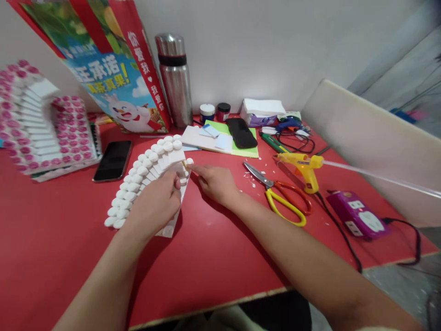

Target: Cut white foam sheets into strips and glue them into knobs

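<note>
A white paper model with a stepped curve lies in front of me, its outer edge covered in rows of small white rolled pieces. My left hand is over its middle, fingers curled against the inner side. Those fingertips are partly hidden. My right hand is at the model's right end, index finger stretched out and its tip at a small white rolled piece. The other right fingers are loosely bent, with nothing visible in them.
Scissors, a yellow glue gun and a purple power box lie right. A finished-looking pink-and-white model, phone, carton bag and steel flask stand left and behind. A second phone rests on green paper.
</note>
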Demonstrator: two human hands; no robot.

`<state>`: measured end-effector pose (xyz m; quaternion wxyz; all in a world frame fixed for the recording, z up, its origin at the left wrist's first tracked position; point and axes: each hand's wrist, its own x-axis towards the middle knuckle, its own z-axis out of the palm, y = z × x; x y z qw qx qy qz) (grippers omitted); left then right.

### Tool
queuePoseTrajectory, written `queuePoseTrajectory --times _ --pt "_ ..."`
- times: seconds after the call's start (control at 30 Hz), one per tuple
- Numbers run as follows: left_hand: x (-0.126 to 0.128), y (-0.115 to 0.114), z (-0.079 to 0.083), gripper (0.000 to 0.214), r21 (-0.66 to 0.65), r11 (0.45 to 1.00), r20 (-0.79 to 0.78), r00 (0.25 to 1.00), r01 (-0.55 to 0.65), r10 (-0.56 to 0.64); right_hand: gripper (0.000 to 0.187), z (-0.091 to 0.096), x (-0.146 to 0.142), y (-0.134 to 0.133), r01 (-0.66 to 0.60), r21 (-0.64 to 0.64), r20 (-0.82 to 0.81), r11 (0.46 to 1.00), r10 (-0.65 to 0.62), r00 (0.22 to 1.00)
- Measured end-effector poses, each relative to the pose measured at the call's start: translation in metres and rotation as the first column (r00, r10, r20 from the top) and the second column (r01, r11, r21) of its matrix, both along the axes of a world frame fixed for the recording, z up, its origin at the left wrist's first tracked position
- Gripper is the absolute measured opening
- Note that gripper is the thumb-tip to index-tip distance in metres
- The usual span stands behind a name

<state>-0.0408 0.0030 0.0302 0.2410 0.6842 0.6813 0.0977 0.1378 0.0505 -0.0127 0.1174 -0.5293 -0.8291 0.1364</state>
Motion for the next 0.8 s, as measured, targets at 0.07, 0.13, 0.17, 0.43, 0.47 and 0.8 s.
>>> queuePoseTrajectory --times 0.07,0.13,0.17,0.43,0.47,0.8 --pt "0.0001 0.0001 0.0 0.014 0.002 1.0 -0.001 1.0 0.001 -0.001 0.05 0.0005 -0.0008 0.0004 -0.006 -0.001 0.006 1.0 0.006 1.0" --pt "0.0004 -0.0001 0.0006 0.014 -0.004 1.0 0.006 1.0 0.0 0.0 0.051 0.0012 -0.0012 0.0008 -0.01 0.0 0.013 1.0 0.01 1.0" --pt "0.0007 -0.0002 0.001 0.015 -0.008 1.0 0.009 1.0 0.0 0.0 0.051 0.0017 -0.0014 0.001 -0.012 -0.001 0.021 1.0 0.012 1.0" --pt "0.0024 0.0003 0.0028 0.015 0.002 1.0 0.003 1.0 0.001 -0.001 0.052 0.0034 -0.0021 0.0012 -0.028 -0.006 0.054 1.0 0.028 0.998" --pt "0.0026 0.0003 0.003 0.015 0.01 1.0 -0.001 1.0 0.006 -0.006 0.052 0.0031 -0.0021 0.0014 -0.03 -0.007 0.054 1.0 0.03 0.998" --pt "0.0025 0.001 0.0026 0.013 -0.004 1.0 -0.022 1.0 -0.005 0.005 0.051 0.0022 -0.0035 0.0029 -0.034 -0.032 0.043 0.999 0.036 0.998"
